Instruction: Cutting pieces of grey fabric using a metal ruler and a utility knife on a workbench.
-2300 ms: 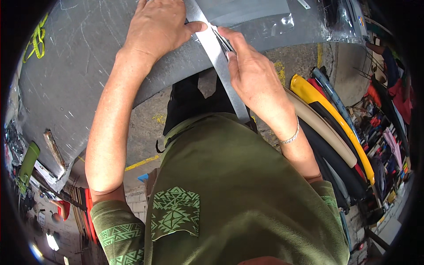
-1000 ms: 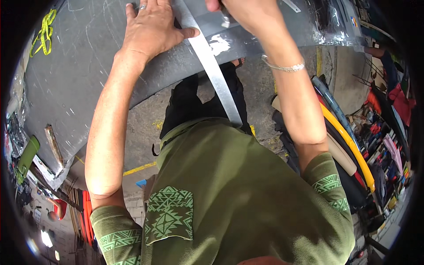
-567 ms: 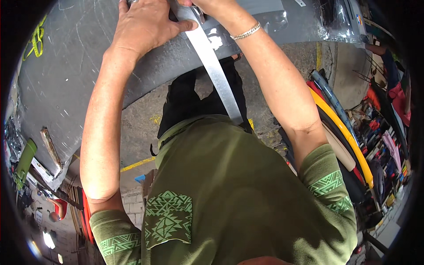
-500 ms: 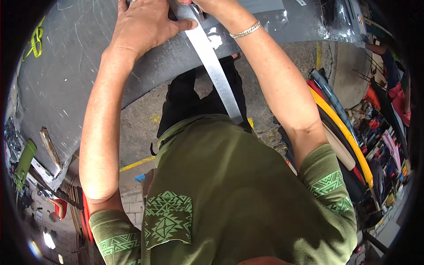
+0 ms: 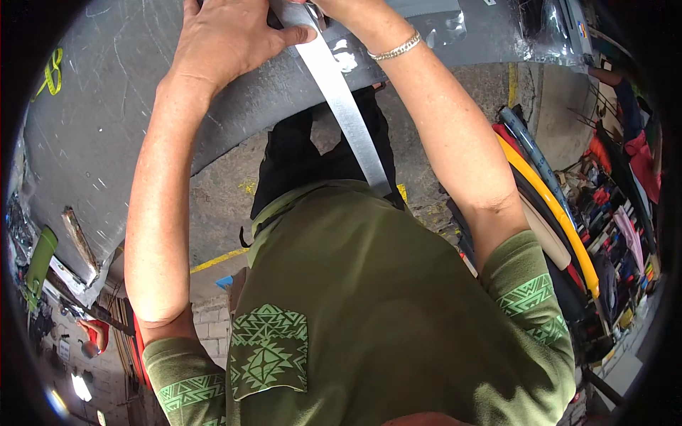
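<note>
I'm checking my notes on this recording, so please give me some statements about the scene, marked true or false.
1. The left hand has its thumb on the metal straightedge. True.
2. A bracelet circles the left wrist. False: the bracelet is on the right wrist.
3. The straightedge sticks out past the grey work surface. True.
4. Yellow tape lies right of both hands. False: the yellow tape lies to their left.
5. The green shirt has a patterned pocket. True.
6. The right hand shows whole. False: the right hand is cut off by the upper edge.
</note>
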